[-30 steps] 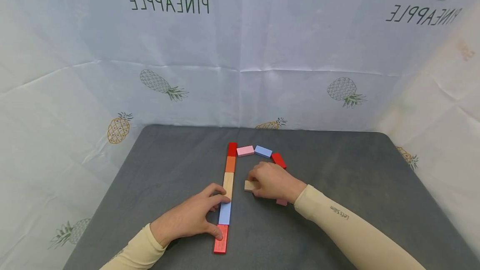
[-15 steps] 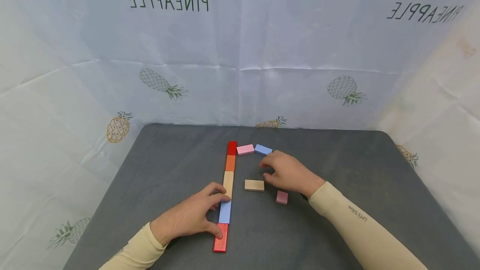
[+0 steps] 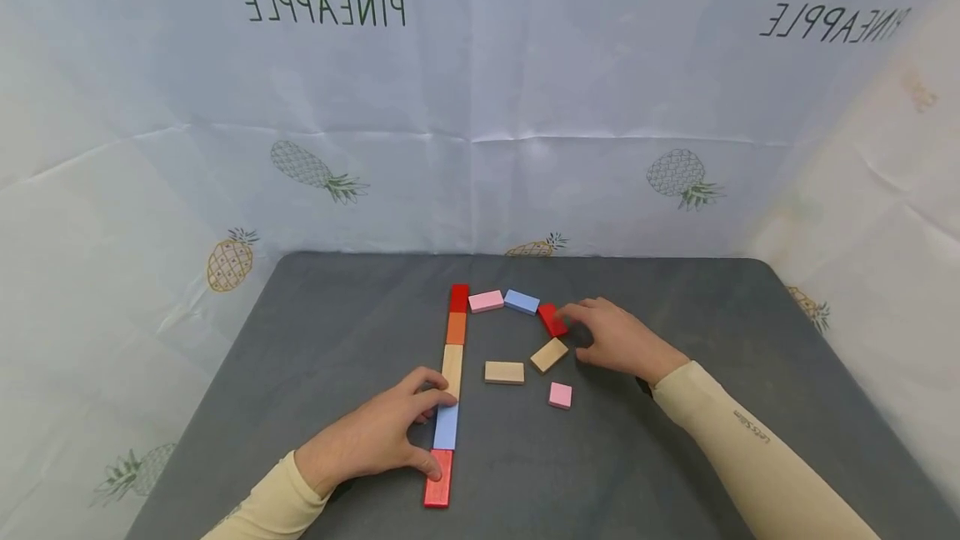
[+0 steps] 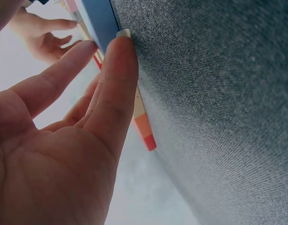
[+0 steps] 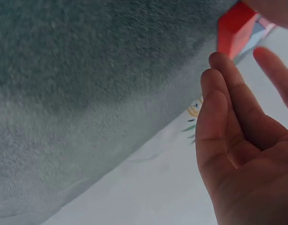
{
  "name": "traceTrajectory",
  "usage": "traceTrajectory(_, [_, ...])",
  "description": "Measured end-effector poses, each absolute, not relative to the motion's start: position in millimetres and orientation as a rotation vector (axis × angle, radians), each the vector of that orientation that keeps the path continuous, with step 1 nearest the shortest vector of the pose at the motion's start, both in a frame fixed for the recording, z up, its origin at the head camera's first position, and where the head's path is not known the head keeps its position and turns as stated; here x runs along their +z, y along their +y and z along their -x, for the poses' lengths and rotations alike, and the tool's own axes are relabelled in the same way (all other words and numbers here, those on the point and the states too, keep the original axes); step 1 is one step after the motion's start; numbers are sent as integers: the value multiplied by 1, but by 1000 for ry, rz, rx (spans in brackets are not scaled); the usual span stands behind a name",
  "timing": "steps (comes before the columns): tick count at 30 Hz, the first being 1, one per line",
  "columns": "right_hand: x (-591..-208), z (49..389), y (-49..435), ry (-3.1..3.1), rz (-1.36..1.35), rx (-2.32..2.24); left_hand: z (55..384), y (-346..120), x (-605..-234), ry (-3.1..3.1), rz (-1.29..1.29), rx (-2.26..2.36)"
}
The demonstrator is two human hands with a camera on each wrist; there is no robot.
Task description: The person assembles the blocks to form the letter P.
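Note:
My left hand [image 3: 375,440] lies along a straight row of blocks. Its thumb touches the near red block [image 3: 437,492], and its other fingertips are at the pale wooden block [image 3: 452,363] and the blue block [image 3: 446,430]. In the left wrist view its fingers are loosely bent beside a blue block [image 4: 99,21]. My right hand [image 3: 621,342] has its index fingertip at a tilted red block [image 3: 550,322], with its thumb apart. A slanted wooden block [image 3: 550,355] lies just left of that thumb. In the right wrist view the fingers are relaxed near the red block [image 5: 235,30].
An orange block [image 3: 456,328] and a red block [image 3: 459,298] top the row. A pink block [image 3: 486,301] and a blue block [image 3: 521,302] curve rightward from there. Another wooden block [image 3: 504,372] and a small pink block [image 3: 560,395] lie on the dark table [image 3: 360,315].
My right hand has let go of the left wooden block and moved right to the tilted red block. The slanted wooden block, hidden before, now shows. The left hand has stayed put.

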State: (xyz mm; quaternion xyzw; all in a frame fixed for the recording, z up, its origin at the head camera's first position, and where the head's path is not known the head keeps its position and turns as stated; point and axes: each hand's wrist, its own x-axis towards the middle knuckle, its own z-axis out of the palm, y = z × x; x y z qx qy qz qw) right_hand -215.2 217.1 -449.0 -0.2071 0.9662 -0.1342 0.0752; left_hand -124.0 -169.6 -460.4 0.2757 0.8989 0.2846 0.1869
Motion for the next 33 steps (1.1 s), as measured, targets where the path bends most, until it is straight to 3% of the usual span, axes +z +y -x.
traceTrajectory(22, [-454,221,203,2839,621,-363,125,-168,-461,2523,-771,809])
traceTrajectory(33, [-451,211,200,2879,824,-320,125,-168,-459,2518,-774,823])
